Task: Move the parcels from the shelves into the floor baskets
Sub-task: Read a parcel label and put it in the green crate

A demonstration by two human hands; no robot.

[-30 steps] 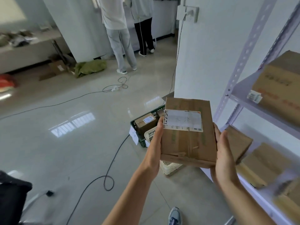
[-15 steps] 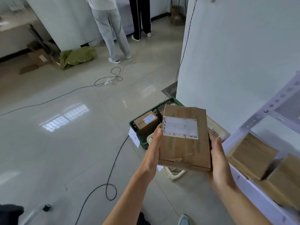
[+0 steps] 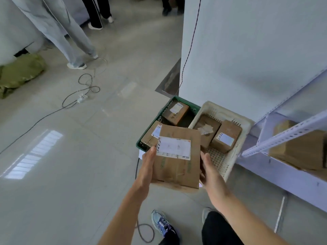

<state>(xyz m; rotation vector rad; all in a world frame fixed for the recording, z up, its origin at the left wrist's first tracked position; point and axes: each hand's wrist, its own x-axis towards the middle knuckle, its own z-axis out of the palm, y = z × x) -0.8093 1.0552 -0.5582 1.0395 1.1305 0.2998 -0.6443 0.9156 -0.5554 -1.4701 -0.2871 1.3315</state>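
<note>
Both forearms outstretched; left hand point(image 3: 147, 167) and right hand point(image 3: 211, 172), palms inward, grip on opposite sides of the parcel point(image 3: 177, 169)

brown parcel point(image 3: 177, 161), green basket point(image 3: 155, 121), cream basket point(image 3: 228, 160)

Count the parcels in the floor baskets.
4: far parcel and near parcel in the green basket; left parcel and right parcel in the white basket; held parcel may hide others.

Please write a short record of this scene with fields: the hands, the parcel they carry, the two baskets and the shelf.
held parcel: flat cardboard, white label, above the baskets
left hand: grips its left edge
right hand: grips its right edge
green basket: two parcels inside
white basket: two parcels inside
shelf: holds other parcels
</note>
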